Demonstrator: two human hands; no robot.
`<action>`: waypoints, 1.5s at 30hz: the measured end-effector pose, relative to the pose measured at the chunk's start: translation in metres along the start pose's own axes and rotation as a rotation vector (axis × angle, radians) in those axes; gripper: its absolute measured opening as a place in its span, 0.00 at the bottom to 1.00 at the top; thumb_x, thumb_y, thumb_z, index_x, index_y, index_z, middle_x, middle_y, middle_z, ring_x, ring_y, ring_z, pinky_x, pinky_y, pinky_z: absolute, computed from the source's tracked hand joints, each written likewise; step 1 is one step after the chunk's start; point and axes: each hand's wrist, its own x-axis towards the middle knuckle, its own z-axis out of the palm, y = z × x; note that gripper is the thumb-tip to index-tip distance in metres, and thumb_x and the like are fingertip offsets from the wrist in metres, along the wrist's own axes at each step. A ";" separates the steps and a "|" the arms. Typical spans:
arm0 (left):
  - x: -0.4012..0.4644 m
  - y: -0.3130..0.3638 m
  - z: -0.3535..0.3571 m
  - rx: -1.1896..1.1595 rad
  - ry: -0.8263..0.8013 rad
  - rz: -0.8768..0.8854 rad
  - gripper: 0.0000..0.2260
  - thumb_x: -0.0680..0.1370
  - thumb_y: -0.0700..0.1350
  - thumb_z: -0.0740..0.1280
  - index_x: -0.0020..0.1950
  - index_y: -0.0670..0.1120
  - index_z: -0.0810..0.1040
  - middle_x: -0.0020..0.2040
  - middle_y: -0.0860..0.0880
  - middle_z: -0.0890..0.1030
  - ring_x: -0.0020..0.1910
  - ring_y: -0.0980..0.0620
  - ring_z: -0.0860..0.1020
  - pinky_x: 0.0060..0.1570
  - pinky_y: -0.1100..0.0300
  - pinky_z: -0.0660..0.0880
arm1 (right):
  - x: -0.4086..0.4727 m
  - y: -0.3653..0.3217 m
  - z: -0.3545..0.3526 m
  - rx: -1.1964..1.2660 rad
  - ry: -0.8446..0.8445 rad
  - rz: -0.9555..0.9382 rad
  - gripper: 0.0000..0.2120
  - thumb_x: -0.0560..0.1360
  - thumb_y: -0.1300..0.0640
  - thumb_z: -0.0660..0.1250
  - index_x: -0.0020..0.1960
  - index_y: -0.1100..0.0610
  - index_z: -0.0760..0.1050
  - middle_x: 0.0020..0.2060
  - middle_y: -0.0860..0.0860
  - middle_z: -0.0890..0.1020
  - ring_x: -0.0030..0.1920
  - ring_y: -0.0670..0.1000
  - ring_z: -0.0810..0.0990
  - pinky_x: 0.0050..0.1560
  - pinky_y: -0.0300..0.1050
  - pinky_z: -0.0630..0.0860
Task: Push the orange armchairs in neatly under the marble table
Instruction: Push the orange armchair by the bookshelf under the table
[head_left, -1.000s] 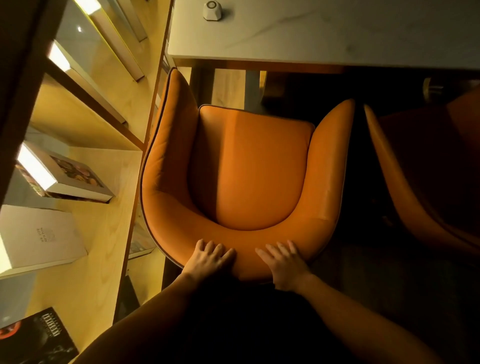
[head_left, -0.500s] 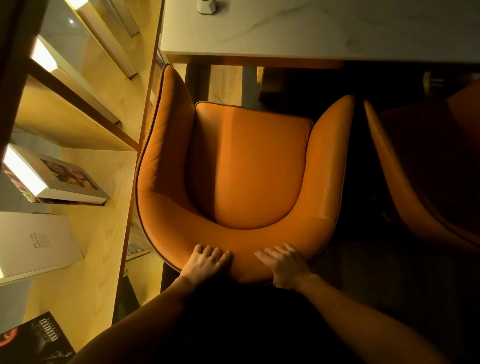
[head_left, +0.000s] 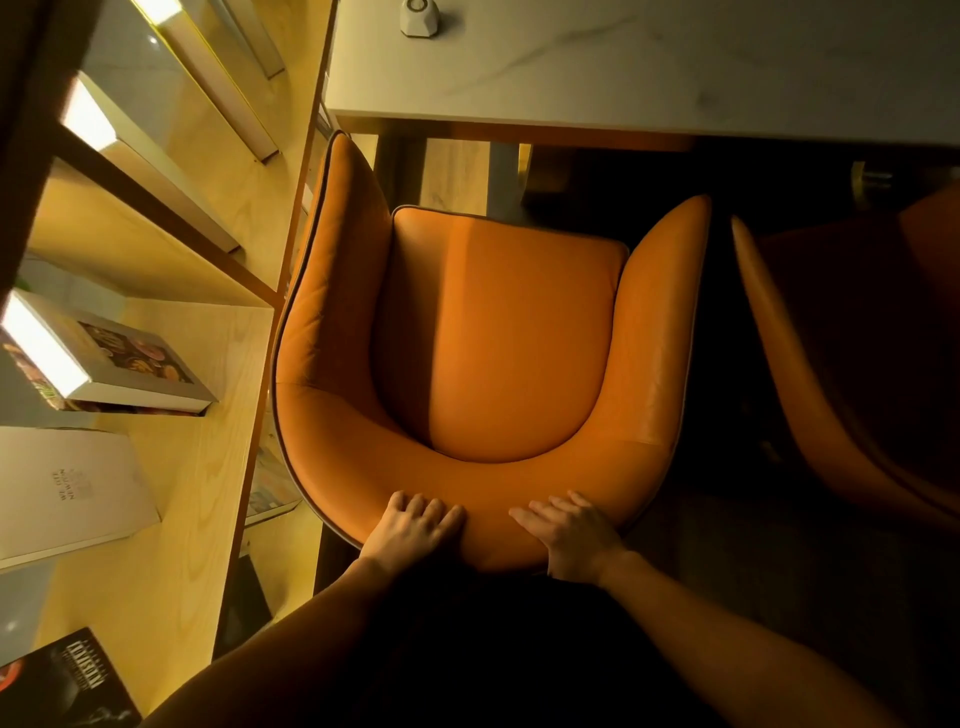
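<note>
An orange leather armchair (head_left: 498, 332) faces the white marble table (head_left: 649, 67), its seat front and armrest tips a little short of the table's near edge. My left hand (head_left: 413, 530) and my right hand (head_left: 571, 535) lie flat on top of the curved backrest, side by side, fingers pointing forward. A second orange armchair (head_left: 857, 364) stands to the right in deep shadow, partly cut off by the frame edge.
A lit wooden bookshelf (head_left: 171, 364) runs close along the chair's left side, holding books (head_left: 119, 364) and a white box (head_left: 72, 488). A small white device (head_left: 418, 18) sits on the table top. Table legs (head_left: 400, 171) stand ahead of the seat. The floor is dark.
The armchair has slid slightly forward toward the table with both hands staying on its backrest.
</note>
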 end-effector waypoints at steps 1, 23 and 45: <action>0.001 0.000 0.000 -0.002 0.002 -0.002 0.21 0.62 0.53 0.81 0.53 0.49 0.85 0.41 0.49 0.84 0.34 0.50 0.81 0.36 0.58 0.79 | 0.000 0.001 -0.002 -0.006 -0.003 -0.002 0.40 0.73 0.32 0.62 0.77 0.49 0.54 0.73 0.56 0.66 0.70 0.60 0.66 0.71 0.58 0.56; 0.042 0.019 -0.009 -0.017 0.002 -0.085 0.24 0.61 0.55 0.81 0.54 0.49 0.85 0.43 0.49 0.85 0.37 0.50 0.83 0.38 0.56 0.80 | 0.003 0.060 -0.016 -0.017 -0.018 -0.072 0.39 0.72 0.31 0.62 0.77 0.48 0.55 0.73 0.57 0.67 0.70 0.62 0.66 0.71 0.59 0.58; 0.081 0.039 -0.016 0.007 -0.050 -0.125 0.23 0.62 0.57 0.80 0.54 0.52 0.84 0.41 0.52 0.84 0.35 0.52 0.81 0.37 0.58 0.79 | -0.002 0.111 -0.038 -0.064 -0.024 -0.136 0.40 0.71 0.30 0.62 0.77 0.47 0.55 0.73 0.57 0.67 0.70 0.60 0.67 0.72 0.54 0.59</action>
